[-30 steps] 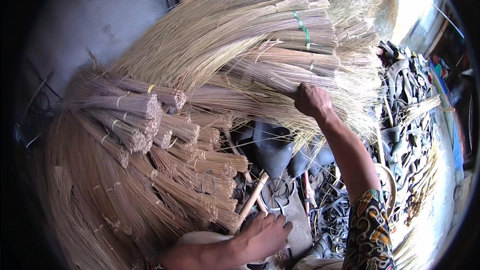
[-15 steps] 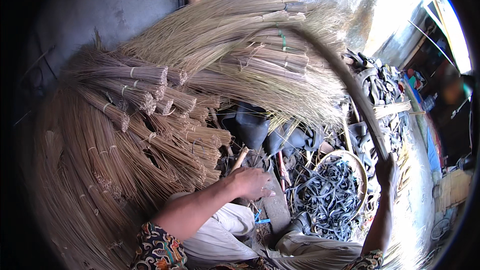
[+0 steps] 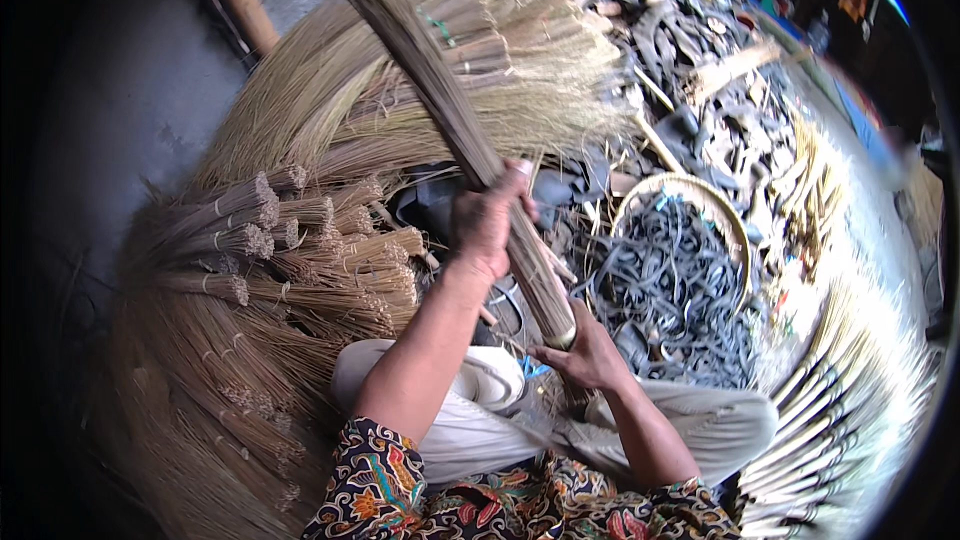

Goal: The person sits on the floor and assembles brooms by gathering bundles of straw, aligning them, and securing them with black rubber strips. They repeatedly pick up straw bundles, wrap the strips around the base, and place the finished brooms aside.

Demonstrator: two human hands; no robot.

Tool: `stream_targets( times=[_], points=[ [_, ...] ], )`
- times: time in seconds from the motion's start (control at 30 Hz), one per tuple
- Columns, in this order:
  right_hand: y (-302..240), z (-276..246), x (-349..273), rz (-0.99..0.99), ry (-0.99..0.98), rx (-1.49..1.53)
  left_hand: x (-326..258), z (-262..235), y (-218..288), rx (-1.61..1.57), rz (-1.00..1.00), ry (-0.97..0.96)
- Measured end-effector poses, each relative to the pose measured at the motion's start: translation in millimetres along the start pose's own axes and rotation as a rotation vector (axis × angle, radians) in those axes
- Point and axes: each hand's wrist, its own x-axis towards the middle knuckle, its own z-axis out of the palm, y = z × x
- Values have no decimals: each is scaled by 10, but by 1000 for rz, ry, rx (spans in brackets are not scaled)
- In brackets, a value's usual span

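Note:
A long bundle of thin broom sticks [image 3: 440,90] slants across the middle, its frayed tips curving up at the far left and its butt end low near my knees. My left hand [image 3: 484,220] is closed round its lower middle, thumb and fingers wrapped over the sticks. At the butt end, my right hand [image 3: 590,352] cups the bundle, with the thumb below and the fingers partly hidden behind it. A pale band shows around that butt end.
Tied stick bundles [image 3: 300,280] are heaped on the left, with longer ones [image 3: 480,100] behind. A round woven basket [image 3: 735,225] of black rubber strips [image 3: 660,290] stands right of centre. Rubber scraps [image 3: 690,60] lie beyond it. Several finished-looking brushes [image 3: 810,420] fan out at right.
The bundle has swung from the right into the middle, tips now up and left. My left hand has risen and taken hold of it; my right hand has moved inward to its butt end.

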Motion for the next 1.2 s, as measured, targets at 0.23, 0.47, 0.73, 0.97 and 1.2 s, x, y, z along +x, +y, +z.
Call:
stream_targets(
  times=[0.23, 0.47, 0.73, 0.97, 1.2],
  points=[
    [25, 179, 200, 119, 54, 109, -275, -67, -351, -7, 2, -90],
    [-17, 15, 523, -77, 627, 412, -519, -185, -559, 724, 116, -696],
    [-188, -665, 691, -333, 1066, 736, -457, -231, -763, 1082, 94, -757],
    [647, -2720, -200, -380, 1459, 1291, 56, -1304, 376, 1896, 527, -214],
    [1360, -2907, -417, 277, 1403, 1190, 214, -1459, 473, 1618, 229, -41]
  ],
)
